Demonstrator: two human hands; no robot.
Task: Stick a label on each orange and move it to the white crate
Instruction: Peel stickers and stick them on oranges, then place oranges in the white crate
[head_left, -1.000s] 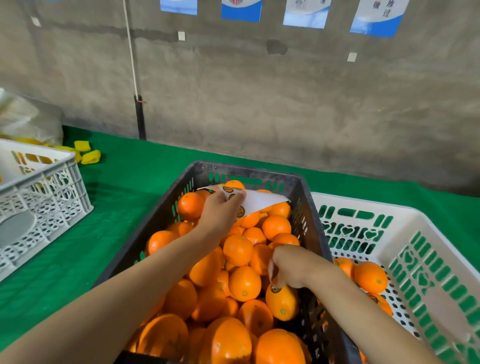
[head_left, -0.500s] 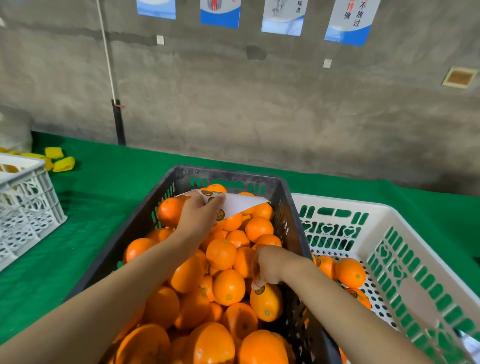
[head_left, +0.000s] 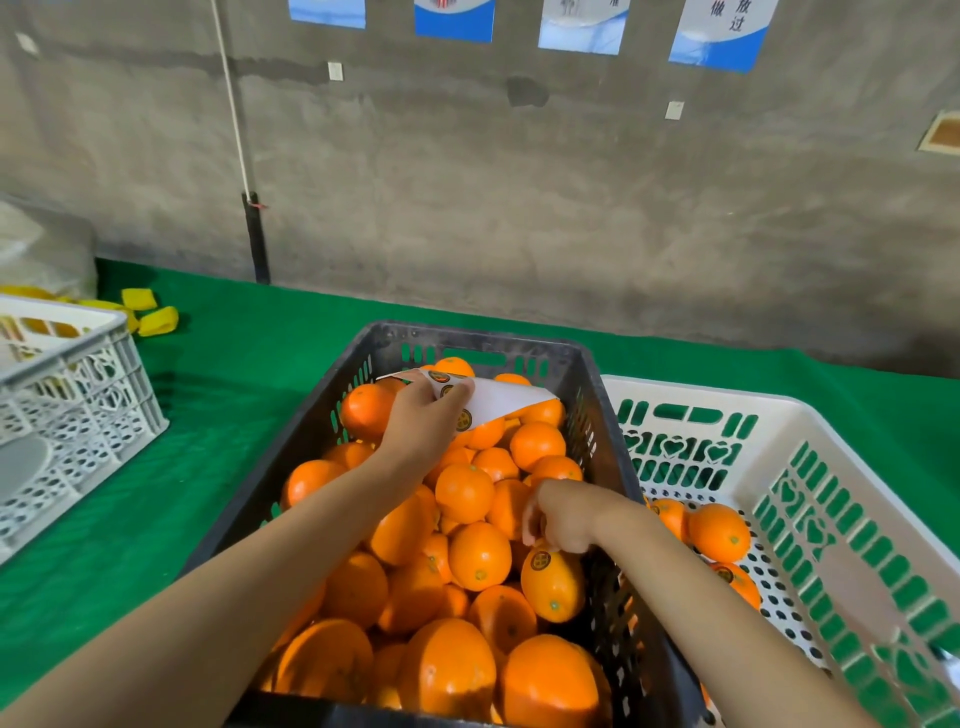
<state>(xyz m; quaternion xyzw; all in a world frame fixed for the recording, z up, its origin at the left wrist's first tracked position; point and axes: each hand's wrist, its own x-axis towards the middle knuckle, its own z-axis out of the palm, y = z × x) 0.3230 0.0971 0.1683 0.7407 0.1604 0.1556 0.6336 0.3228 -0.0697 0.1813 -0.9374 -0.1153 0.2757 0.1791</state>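
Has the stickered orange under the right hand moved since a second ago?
No. The labelled orange still lies against the right wall of the black crate, under the right hand, same spot relative to that wall.

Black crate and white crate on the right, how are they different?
The black crate is dark; the white crate is white with green showing through its slots. The black crate is heaped with oranges; the white crate holds only a few. The left hand, holding a label sheet, and the right hand are over the black crate, not the white crate. Both are slotted plastic on green cloth.
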